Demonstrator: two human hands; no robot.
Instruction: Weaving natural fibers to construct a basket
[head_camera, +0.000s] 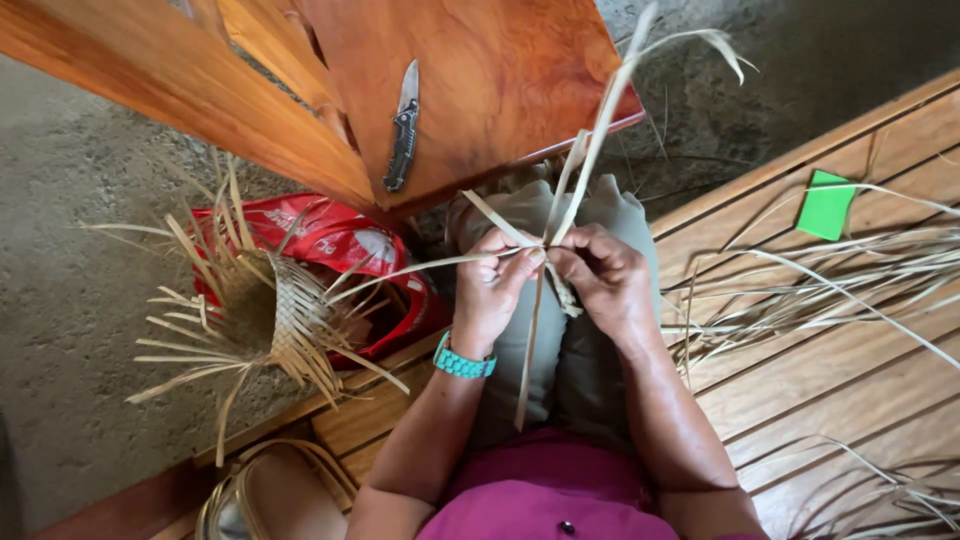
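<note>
Both hands (545, 275) around crossed palm strips (545, 240)

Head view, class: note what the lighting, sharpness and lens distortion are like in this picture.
Head view: soft, even daylight with faint shadows; a mild sheen on the wooden table beside the knife; hands and strips sharp, the strip tips near the top edge slightly blurred; the bench planks fan out, suggesting a wide lens.

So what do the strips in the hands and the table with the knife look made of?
Strips: apparently dried palm leaf, pale, matte, fibrous, pinched by left hand and right hand. Table: reddish wood, glossy varnish, visible grain. Knife: dull metal blade, dark handle.
</note>
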